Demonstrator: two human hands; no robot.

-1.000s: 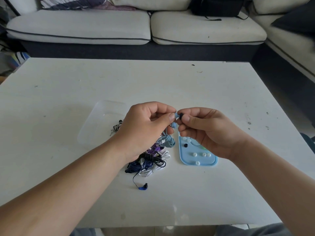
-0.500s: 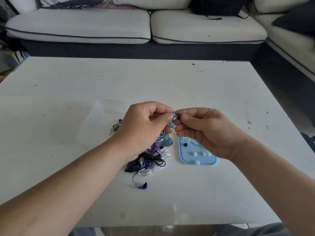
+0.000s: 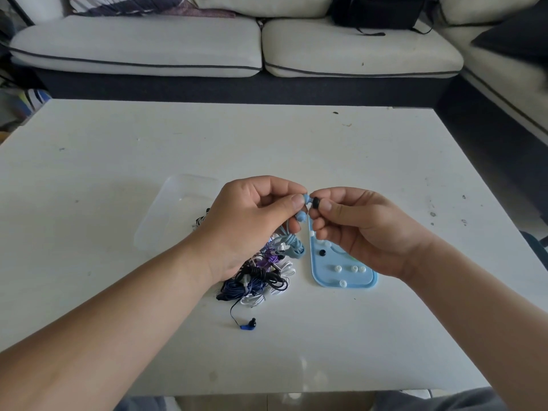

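Above the middle of the white table (image 3: pixel 142 143), the left hand (image 3: pixel 252 221) pinches a light blue earbud (image 3: pixel 306 199) between thumb and curled forefinger, with its nozzle turned toward the right hand (image 3: pixel 364 229). A second light blue earbud (image 3: pixel 301 216) hangs just below the first, against the left fingers, and their cable runs down to a light blue coil (image 3: pixel 292 246) on the table. The right hand's thumb and forefinger are clamped on a black ear tip (image 3: pixel 315 202), held just beside the upper earbud's nozzle; whether the two touch cannot be told. Under the hands lies a heap of bundled earphone cables (image 3: pixel 261 277) in black, white, purple and dark blue, with one dark blue earbud (image 3: pixel 247 325) trailing out toward the near edge. Just right of the heap lies a light blue tray (image 3: pixel 323 275) holding several white ear tips (image 3: pixel 338 267) and one black one (image 3: pixel 323 253). A clear plastic container (image 3: pixel 175 212) lies to the left, partly behind the left hand.
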